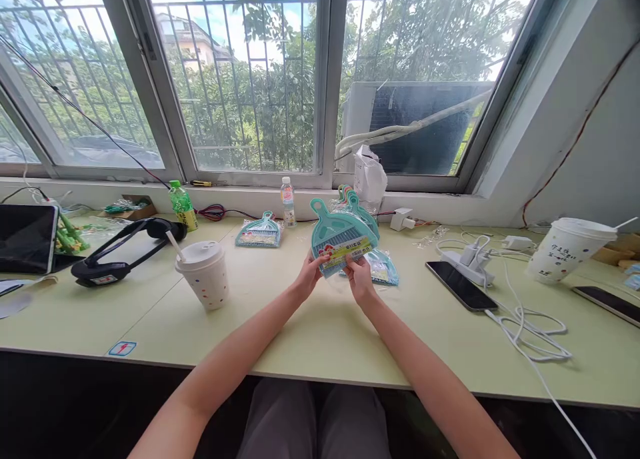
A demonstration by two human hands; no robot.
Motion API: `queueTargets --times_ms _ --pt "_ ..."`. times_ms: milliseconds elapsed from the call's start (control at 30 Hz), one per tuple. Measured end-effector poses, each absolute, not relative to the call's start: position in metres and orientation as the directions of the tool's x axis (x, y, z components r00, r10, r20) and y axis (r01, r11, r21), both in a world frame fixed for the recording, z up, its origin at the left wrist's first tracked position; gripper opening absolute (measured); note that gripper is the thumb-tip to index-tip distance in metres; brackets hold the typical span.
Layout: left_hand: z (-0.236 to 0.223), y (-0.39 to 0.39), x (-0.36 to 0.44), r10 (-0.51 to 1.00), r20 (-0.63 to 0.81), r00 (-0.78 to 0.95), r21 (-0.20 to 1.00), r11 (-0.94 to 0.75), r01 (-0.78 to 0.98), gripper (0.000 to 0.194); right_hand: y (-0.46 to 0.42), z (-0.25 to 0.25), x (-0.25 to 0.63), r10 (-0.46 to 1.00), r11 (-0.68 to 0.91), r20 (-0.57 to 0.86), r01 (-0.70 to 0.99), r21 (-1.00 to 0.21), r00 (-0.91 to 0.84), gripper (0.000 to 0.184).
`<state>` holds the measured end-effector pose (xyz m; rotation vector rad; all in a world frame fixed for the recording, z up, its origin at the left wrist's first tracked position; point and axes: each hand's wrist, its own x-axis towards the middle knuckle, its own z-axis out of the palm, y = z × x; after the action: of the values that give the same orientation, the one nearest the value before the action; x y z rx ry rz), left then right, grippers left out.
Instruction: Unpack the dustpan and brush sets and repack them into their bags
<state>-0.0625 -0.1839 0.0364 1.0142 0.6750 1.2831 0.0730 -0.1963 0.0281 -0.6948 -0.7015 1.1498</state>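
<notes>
Your left hand (309, 277) and your right hand (358, 276) both grasp one dustpan-and-brush set (341, 235), each at the lower part, with the thumbs on the front. The set is raised over the table (300, 342), tilted, its handle up and to the left, and its yellow label (347, 250) faces you. I judge that the step in hand is to hold and look at this set. The next move, whatever it is, calls for an even grip from both hands, because the wrapping could be slippery, and for care with the things just behind.

Now the count. Besides the held one, one wrapped set (259, 233) lies flat to the left, and another set (388, 270) lies partly hidden beside your right hand. Behind the held set is a group with coloured handles (351, 196); they overlap, so I cannot tell how many.

Farther out, there are two bottles, a green one (183, 207) and a clear one (288, 204). There are two white cups, one at left (205, 280) and one at right (569, 251); two phones, (461, 285) and (609, 304), both at right; and one black headset (125, 256) at left.
</notes>
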Motion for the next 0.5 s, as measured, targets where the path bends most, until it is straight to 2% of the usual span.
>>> queueTargets --times_ms 167,500 --pt "0.039 -0.186 -0.065 0.959 0.173 0.224 0.939 -0.092 -0.332 0.065 -0.194 0.031 0.078 0.959 0.264 0.146 -0.574 -0.775 0.244 0.04" --pt "0.037 -0.188 -0.064 0.956 0.195 0.218 0.955 -0.134 -0.265 0.072 -0.186 0.03 0.094 0.97 0.231 0.155 -0.492 -0.839 0.189 0.042"
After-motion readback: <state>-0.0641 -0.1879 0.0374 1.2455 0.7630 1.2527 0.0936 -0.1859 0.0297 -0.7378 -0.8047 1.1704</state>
